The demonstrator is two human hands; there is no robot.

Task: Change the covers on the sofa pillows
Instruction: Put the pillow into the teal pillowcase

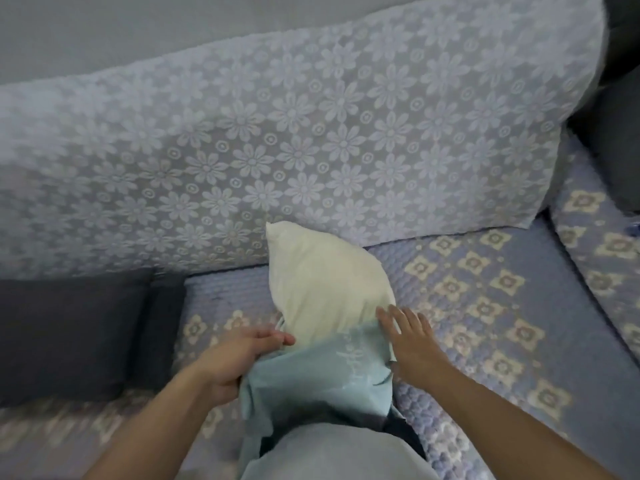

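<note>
Far left: dark grey rectangular fabric cushions (65,332) resting on the quilted blue floral sofa seat (485,278), against the pale flower-patterned throw over the backrest (277,133), untouched.

Next along: left hand (239,358), fingers curled, gripping the left edge of the pale teal fabric pillow cover (311,379) at its open mouth.

Centre: cream, unclothed pillow insert (325,275) lying on the seat, far corner pointing at the backrest, near end tucked inside the teal cover; most of it bare. Whether going in or coming out, impossible to say from here; looks like sliding in.

Right of that: right hand (412,341), fingers straight and spread, pressing flat on the cover's right edge beside the insert, gripping nothing.

To do well: hold both sides of the mouth evenly, pull toward the far corners, work the stuffing in without bunching, keep the printed lettering face up.
</note>
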